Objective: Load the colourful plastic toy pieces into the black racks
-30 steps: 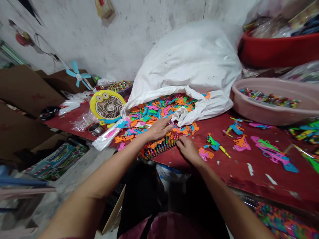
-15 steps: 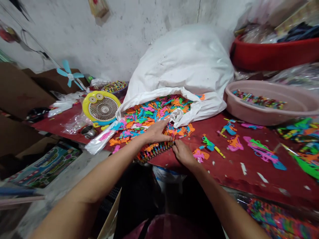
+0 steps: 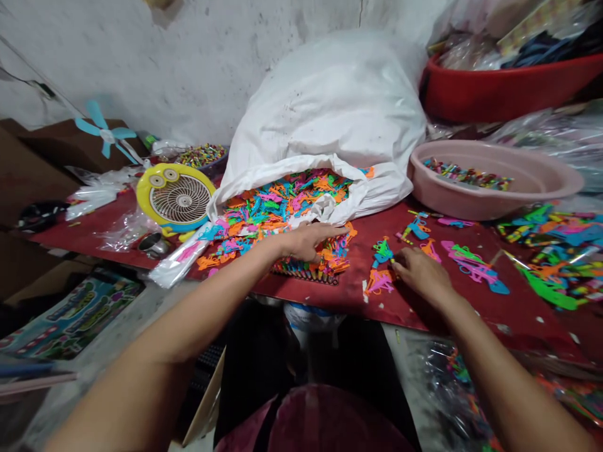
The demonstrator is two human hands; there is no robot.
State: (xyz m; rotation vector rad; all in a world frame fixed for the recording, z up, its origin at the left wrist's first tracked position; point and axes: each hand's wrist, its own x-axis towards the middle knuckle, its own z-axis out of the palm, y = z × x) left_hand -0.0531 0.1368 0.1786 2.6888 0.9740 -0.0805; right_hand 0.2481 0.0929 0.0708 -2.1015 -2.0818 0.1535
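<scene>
Bright plastic pieces (image 3: 277, 201) in orange, pink, blue and green spill from a big white sack (image 3: 330, 107) onto the red tabletop. My left hand (image 3: 308, 242) lies over the pieces, fingers stretched toward the right, above a row of small coloured tubes in a rack (image 3: 306, 274) by the table's front edge. To the right, my right hand (image 3: 419, 270) has its fingertips pinched at a yellow tube beside a green and blue piece (image 3: 383, 251). Orange and pink pieces (image 3: 379, 281) lie just left of that hand.
A yellow fan (image 3: 176, 198), a metal cup (image 3: 153, 245) and a blue-bladed fan (image 3: 107, 135) stand left. A pink basin (image 3: 494, 204) holds small coloured items, with a red basin (image 3: 509, 94) behind. More toys (image 3: 560, 245) lie at the far right.
My right hand has moved right, from the rack to the green and blue piece. My left hand has shifted right over the pile, its fingers more outstretched. The camera view has shifted too.
</scene>
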